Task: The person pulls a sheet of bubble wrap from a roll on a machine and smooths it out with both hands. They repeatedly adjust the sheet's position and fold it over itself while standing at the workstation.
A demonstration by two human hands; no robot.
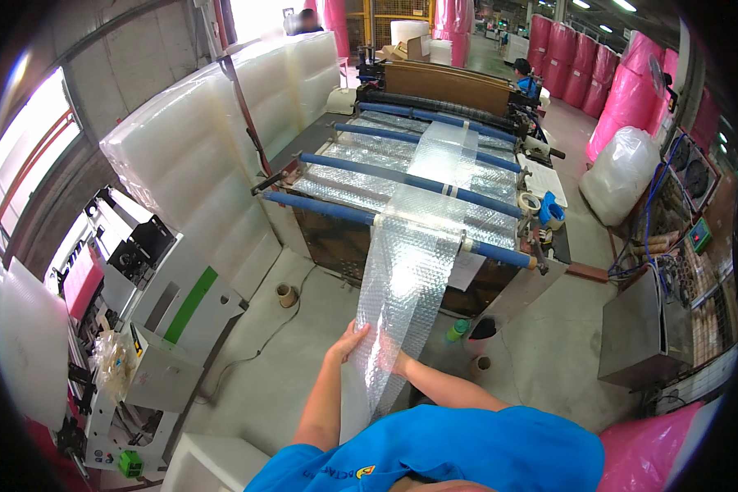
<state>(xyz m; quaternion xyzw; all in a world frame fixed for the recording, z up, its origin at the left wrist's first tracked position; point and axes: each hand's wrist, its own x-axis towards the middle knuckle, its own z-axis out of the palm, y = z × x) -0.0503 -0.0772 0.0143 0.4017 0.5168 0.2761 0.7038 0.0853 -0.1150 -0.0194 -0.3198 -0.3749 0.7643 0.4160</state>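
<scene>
A long strip of clear bubble wrap (414, 254) runs from the machine's rollers down toward my body. At its left edge, my left hand (350, 340) is closed on the bubble wrap, thumb and fingers at the rim. My right hand (392, 359) reaches in from the right and lies behind the strip. It shows only faintly through the plastic, so its grip is unclear. The strip passes over several blue rollers (320, 207) on the machine, and wider silvery film (348, 168) lies beneath them.
Wrapped white blocks (197, 139) stand left of the machine, near a white-and-green machine (180, 307). Tape rolls (530, 202) sit on its right side. A green bottle (457, 330) and a cardboard core (287, 295) stand on the floor. Pink rolls (623, 98) line the right.
</scene>
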